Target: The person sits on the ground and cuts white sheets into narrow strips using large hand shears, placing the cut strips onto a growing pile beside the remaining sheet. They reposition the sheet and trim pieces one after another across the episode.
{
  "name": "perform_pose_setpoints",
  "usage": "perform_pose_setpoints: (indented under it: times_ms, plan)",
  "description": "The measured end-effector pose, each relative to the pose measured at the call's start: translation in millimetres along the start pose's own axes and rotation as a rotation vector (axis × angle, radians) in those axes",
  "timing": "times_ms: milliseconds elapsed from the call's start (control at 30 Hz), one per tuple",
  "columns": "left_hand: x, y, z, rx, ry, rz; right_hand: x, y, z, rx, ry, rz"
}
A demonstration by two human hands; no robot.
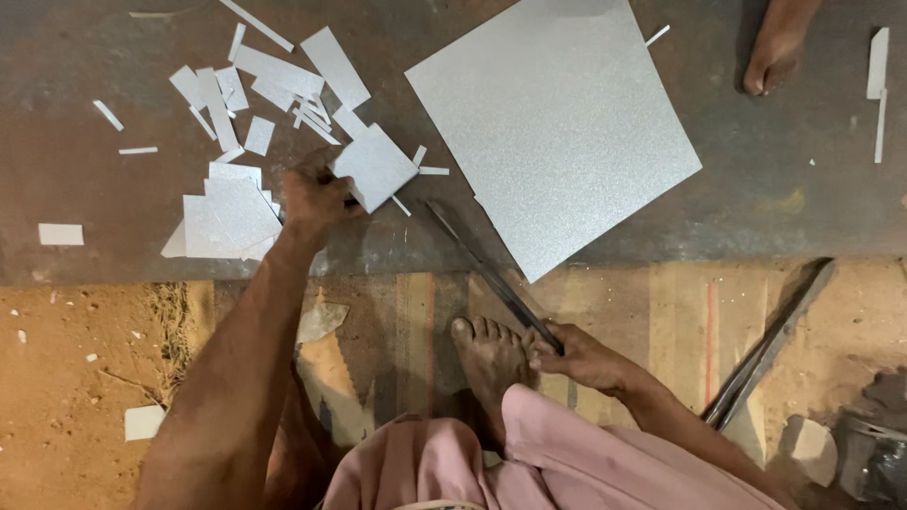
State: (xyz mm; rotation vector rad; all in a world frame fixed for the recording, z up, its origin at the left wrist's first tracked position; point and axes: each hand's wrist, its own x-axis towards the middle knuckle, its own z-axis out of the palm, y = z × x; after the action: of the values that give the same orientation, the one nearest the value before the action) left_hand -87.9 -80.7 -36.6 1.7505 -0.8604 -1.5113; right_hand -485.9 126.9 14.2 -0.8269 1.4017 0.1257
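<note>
1. Grey, matte sheet metal makes up the small square piece (376,167) that the left hand (316,198) holds by its lower left edge, grip closed on it, low over the dark floor (85,189).
2. Long dark metal shears (491,274) lie slanted between the piece and the right hand (581,357), whose grip is closed around the handle end, just beside the person's bare foot (487,357).
3. Flat, speckled and four-sided, a large grey sheet (557,123) rests on the floor right of the small piece.
4. Thin strips and angular offcuts (250,85) lie scattered above and left of the left hand.
5. Another person's bare foot (773,52) shows at the top edge.
6. Sandy orange ground (66,378) begins below the dark floor.
</note>
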Motion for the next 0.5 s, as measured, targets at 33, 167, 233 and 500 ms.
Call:
perform_pose_setpoints:
  times_ms: [33, 167, 233, 500]
  plan:
    - [-1.6, -2.3, 3.4, 0.030, -0.006, -0.042, -2.3, -4.2, -3.9, 0.015, -0.056, -0.110]
    - [-12.7, -17.9, 25.1, -0.007, -0.093, -0.107, -10.2, -25.3, -2.5, 0.009, -0.038, -0.272]
    - [-17.0, -25.5, 34.9, -0.044, -0.136, -0.071, -13.1, -33.9, 2.4, 0.076, -0.040, -0.200]
    - [-22.5, -35.6, 40.2, 0.077, -0.128, 0.011, -16.4, -39.4, 9.2, 0.106, -0.076, -0.323]
